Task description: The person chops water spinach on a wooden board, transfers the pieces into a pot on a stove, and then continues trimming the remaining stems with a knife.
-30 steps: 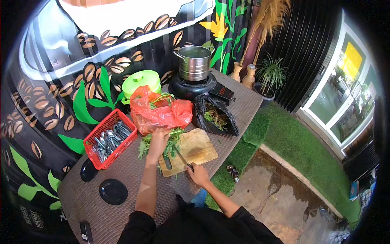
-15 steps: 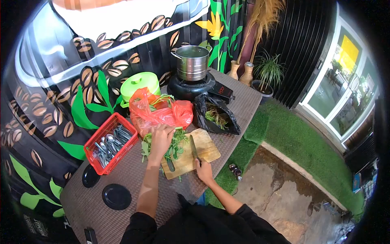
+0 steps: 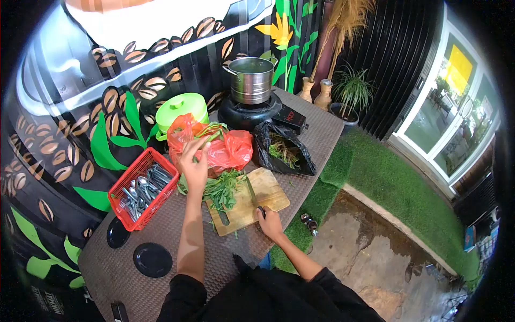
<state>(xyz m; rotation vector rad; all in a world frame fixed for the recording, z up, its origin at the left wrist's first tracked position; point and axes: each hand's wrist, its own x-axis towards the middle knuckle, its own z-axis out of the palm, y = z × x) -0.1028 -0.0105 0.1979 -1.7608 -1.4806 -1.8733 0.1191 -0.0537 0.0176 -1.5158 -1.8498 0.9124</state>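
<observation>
My left hand [image 3: 194, 163] is raised over the near side of a red plastic bag [image 3: 236, 153], its fingers apart. Green stems [image 3: 213, 131] stick out of the bag's opening, close to my fingertips. My right hand [image 3: 270, 222] is closed around the handle of a knife [image 3: 251, 192], whose blade lies over a wooden cutting board [image 3: 271, 193]. Leafy greens [image 3: 225, 190] are heaped on the board's left part and spill past its edge, left of the blade.
A red basket of cutlery [image 3: 170, 181] and two black plates [image 3: 153, 260] are on the left. Behind are a green lidded pot [image 3: 182, 110] and a steel pot [image 3: 251, 80] on a stove [image 3: 249, 112]. A black bag of plant scraps [image 3: 298, 153] sits beyond the board.
My left hand has lifted off the greens and moved up and left to the red bag, uncovering the heap. My right hand and the knife have stayed nearly still.
</observation>
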